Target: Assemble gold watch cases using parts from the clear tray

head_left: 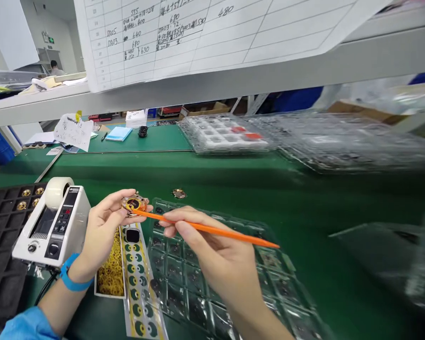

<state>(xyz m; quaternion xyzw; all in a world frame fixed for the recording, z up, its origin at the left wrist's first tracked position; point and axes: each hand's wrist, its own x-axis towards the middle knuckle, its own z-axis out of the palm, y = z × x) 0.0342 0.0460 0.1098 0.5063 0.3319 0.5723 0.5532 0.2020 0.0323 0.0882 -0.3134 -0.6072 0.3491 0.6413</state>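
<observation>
2 bare hands are at work to the right of the tape machine [69, 226]. The fingertips and thumb of the left hand [104, 222] pinch a small round part [132, 204], held up just right of the tape machine, its face showing a black disc with a yellow edge. The right hand [226, 255], farther right of the machine, grips an orange stick [221, 232] between thumb and fingers; the stick's left tip meets the face of the round part. 1 blue wristband [72, 276] circles the left wrist, in front of the machine.

Below the hands, near the machine's right side, stand a box [110, 297] of yellow rings [111, 267] and a sheet of stickers [138, 283], with 1 dark square thing [132, 235] on the sheet. Right of these lies a clear tray [293, 270] with dark parts in its pockets. A second round part [179, 193] lies on the green table [106, 184], also right of the machine. A black tray [3, 226] with several gold parts [21, 205] is left of the machine. Well behind the machine are a blue pad [119, 134] and, to its right, stacked clear trays [216, 150].
</observation>
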